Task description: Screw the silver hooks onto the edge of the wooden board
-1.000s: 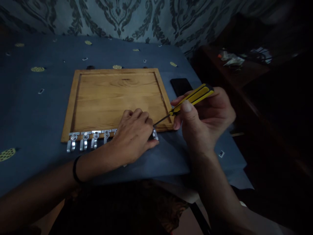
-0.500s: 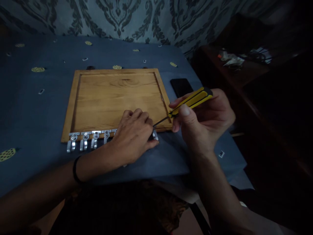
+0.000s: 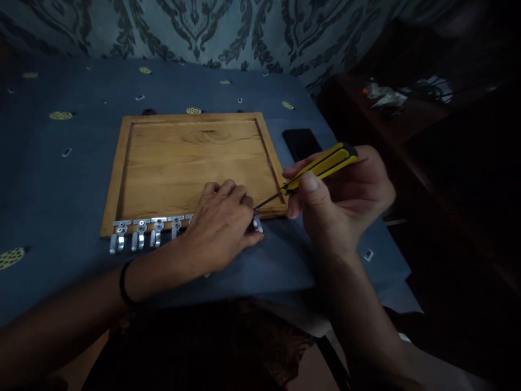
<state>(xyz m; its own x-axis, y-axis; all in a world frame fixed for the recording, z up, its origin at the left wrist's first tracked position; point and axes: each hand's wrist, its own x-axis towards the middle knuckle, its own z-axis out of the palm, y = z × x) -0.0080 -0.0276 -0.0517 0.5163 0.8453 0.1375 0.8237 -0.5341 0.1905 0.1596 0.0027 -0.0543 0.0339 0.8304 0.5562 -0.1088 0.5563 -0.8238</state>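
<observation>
A framed wooden board [image 3: 187,163] lies on the cloth-covered table, with a metal hook rail [image 3: 158,224] along its near edge. Several silver hooks show at the left; my left hand [image 3: 223,225] hides the middle of the rail. Its fingers are curled over the rail's right part, gripping beside the end hook [image 3: 257,223]. My right hand [image 3: 342,195] is closed around the yellow and black handle of a screwdriver [image 3: 325,164]. The shaft slants down leftward, and its tip meets the rail's right end by my left fingers. The screw itself is hidden.
Behind my right hand a black phone-like slab [image 3: 302,144] lies on the blue patterned tablecloth [image 3: 44,179]. Patterned wallpaper [image 3: 195,32] rises at the back. On the right, a dark wooden surface [image 3: 423,117] carries a crumpled plastic bag [image 3: 386,95] and cables.
Both hands keep almost the same places, and the screwdriver tip stays at the rail. The handle and right hand have shifted very slightly to the right; the view has moved a little.
</observation>
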